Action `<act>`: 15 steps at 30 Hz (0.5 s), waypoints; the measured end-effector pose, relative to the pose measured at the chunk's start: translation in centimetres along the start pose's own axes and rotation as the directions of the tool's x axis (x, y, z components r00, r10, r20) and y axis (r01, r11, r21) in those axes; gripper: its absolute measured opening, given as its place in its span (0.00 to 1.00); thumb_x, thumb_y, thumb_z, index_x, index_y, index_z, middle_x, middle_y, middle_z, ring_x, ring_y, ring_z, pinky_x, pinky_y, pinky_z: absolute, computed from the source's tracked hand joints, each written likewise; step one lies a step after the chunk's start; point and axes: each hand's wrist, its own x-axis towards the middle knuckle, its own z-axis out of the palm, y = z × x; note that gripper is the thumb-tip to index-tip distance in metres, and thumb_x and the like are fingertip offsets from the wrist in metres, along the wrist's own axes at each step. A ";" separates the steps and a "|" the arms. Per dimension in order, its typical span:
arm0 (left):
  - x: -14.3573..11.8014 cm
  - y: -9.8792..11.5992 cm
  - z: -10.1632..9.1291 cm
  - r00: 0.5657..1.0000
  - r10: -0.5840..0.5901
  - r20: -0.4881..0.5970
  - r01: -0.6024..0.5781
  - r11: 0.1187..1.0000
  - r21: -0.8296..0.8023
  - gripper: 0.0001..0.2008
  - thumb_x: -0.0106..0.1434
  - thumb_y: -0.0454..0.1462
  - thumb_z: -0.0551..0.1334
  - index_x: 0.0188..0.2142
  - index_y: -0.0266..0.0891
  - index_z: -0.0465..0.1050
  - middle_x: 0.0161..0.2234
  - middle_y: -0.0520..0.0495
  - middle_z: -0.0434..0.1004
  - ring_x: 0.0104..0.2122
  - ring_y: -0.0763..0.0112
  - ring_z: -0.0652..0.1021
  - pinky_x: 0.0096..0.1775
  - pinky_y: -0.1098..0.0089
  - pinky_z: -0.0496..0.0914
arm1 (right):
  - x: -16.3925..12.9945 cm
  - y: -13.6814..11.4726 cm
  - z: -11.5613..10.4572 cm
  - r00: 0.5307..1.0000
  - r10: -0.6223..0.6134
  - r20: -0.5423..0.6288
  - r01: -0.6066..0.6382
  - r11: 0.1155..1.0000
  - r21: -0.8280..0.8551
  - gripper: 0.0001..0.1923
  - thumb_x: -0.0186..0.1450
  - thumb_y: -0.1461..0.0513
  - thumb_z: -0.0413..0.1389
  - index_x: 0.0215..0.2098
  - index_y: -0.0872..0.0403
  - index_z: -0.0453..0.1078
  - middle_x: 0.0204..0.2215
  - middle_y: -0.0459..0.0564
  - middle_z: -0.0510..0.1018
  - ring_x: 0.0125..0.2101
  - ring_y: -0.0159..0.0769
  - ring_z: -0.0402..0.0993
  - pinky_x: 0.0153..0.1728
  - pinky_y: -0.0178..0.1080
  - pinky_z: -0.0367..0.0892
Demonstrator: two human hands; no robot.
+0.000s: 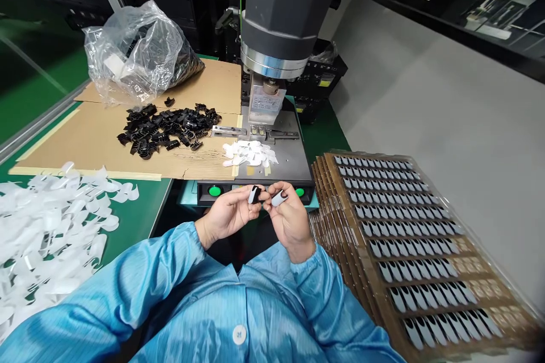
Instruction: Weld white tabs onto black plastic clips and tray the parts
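My left hand (230, 212) pinches a small black and white part (254, 194) between thumb and fingers. My right hand (289, 218) grips a small white piece (279, 198) right beside it, fingertips nearly touching. Both hands hover in front of the press machine base (293, 167), just below its two green buttons (215, 191). A small heap of white pieces (249, 153) lies on the machine plate above my hands. Blue sleeves cover both arms.
A pile of black clips (166, 127) lies on cardboard (85, 142) at left, with a plastic bag (136, 54) behind. Several white peeled films (46, 221) cover the green table at far left. Stacked trays of filled parts (409, 238) stand right. The press head (276, 17) hangs above.
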 end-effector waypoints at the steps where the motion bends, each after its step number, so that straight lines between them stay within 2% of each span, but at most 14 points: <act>1: 0.0 0.0 0.0 1.000 -0.002 -0.002 0.002 1.000 0.006 0.15 0.67 0.36 0.69 0.51 0.31 0.80 0.44 0.38 0.80 0.33 0.73 0.76 0.36 0.72 0.73 | 0.0 0.0 0.0 1.000 -0.005 0.001 0.005 1.000 -0.010 0.24 0.49 0.70 0.56 0.45 0.53 0.70 0.42 0.48 0.71 0.37 0.33 0.69 0.36 0.35 0.65; 6: 0.0 0.0 -0.3 1.000 -0.004 -0.014 0.005 0.999 0.036 0.14 0.68 0.36 0.67 0.51 0.32 0.80 0.46 0.34 0.81 0.33 0.72 0.76 0.36 0.72 0.73 | -0.2 0.0 0.0 1.000 -0.021 0.003 0.021 0.998 -0.053 0.21 0.52 0.68 0.58 0.45 0.53 0.69 0.39 0.47 0.70 0.35 0.33 0.67 0.35 0.35 0.63; 11: 0.0 -0.1 -0.5 1.000 0.004 0.006 -0.005 0.998 0.058 0.14 0.70 0.37 0.65 0.51 0.32 0.79 0.47 0.33 0.81 0.35 0.70 0.76 0.36 0.71 0.72 | -0.2 1.0 -0.7 0.994 -0.110 -0.010 0.105 0.968 -0.228 0.17 0.64 0.62 0.61 0.51 0.51 0.69 0.41 0.47 0.70 0.35 0.34 0.69 0.39 0.38 0.69; 13: 0.0 -0.2 -0.4 0.999 0.039 0.031 -0.042 0.995 0.095 0.14 0.70 0.37 0.65 0.52 0.32 0.79 0.47 0.34 0.81 0.34 0.70 0.77 0.35 0.71 0.72 | -0.2 1.5 -1.3 0.986 -0.165 -0.001 0.157 0.942 -0.296 0.18 0.68 0.61 0.60 0.55 0.50 0.68 0.43 0.48 0.70 0.38 0.35 0.71 0.43 0.41 0.71; 15: 0.0 -0.3 -0.4 0.994 0.097 0.054 -0.105 0.978 0.178 0.14 0.71 0.39 0.66 0.52 0.33 0.78 0.48 0.34 0.80 0.34 0.70 0.77 0.35 0.70 0.72 | -0.2 1.8 -1.8 0.979 -0.202 0.001 0.191 0.922 -0.337 0.17 0.69 0.61 0.59 0.56 0.49 0.68 0.44 0.48 0.71 0.38 0.35 0.71 0.42 0.40 0.71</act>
